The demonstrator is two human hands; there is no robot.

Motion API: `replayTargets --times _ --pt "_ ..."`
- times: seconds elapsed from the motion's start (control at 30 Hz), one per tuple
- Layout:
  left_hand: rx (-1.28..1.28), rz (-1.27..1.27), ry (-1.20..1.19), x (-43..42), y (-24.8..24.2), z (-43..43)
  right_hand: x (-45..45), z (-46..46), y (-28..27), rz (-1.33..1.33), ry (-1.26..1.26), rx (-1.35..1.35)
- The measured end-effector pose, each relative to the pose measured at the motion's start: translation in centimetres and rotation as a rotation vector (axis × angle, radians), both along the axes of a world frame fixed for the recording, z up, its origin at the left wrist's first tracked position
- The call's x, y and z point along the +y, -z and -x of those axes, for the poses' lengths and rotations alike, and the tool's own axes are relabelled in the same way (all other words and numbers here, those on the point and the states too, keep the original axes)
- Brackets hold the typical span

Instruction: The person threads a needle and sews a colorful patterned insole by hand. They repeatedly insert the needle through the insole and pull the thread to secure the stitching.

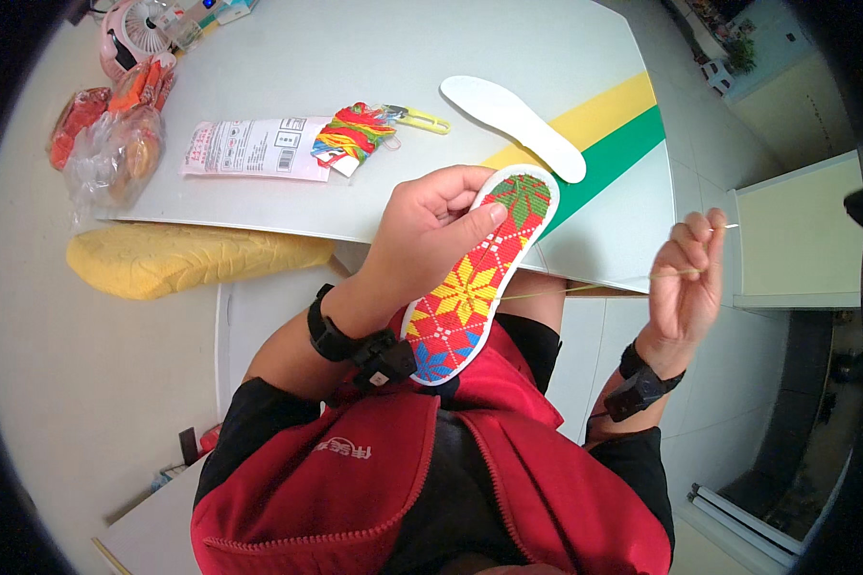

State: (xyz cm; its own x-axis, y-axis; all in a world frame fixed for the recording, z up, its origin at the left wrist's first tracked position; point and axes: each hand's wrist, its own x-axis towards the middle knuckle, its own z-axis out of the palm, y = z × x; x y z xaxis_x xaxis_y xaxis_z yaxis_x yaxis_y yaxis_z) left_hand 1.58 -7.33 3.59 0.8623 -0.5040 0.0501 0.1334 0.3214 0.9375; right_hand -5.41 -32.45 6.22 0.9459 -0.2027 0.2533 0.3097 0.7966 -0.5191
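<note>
An embroidered insole (464,287) with red, yellow, green and blue stitching and a white edge is held tilted over my lap. My left hand (439,233) grips its upper left side, thumb on the stitched face. Off to the right, my right hand (690,277) is raised, pinching a sewing needle (723,227) between its fingertips. A yellow-green thread (568,291) runs taut from the insole's right edge to that hand. Beyond the insole, a plain white insole (514,126) lies on the table. Bundled multicoloured embroidery thread (352,134) lies beside yellow thread snips (422,121).
The white table (316,65) has its near edge just beyond my lap. On it are a printed packet (248,149), plastic-wrapped food (126,154) and a pink fan (133,36). A yellow-covered chair (194,255) stands at the near left.
</note>
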Motion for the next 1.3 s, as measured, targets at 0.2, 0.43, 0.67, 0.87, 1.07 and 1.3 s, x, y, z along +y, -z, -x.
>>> replayTargets --times 0.2,0.43,0.67,0.87,1.07,1.3 --pt "-0.013 0.016 -0.031 0.4 0.4 -0.4 -2.8 0.4 -0.2 -0.090 0.119 -0.114" --pt "0.041 0.032 -0.005 0.6 0.4 -0.7 -0.5 -0.3 -0.8 0.544 0.738 0.010" --pt "0.001 0.109 -0.018 -0.2 0.6 -0.4 8.0 -0.7 -1.0 1.363 0.560 -0.099" --pt "0.010 0.203 -0.024 0.0 0.8 -0.3 10.1 -2.5 -0.8 1.481 0.591 -0.183" --pt "0.109 0.167 0.062 0.3 0.9 -0.6 10.0 -2.3 -0.7 1.564 0.645 -0.134" --pt "0.135 0.184 0.062 0.3 1.0 -0.6 10.0 -2.5 -0.8 1.587 0.635 -0.123"
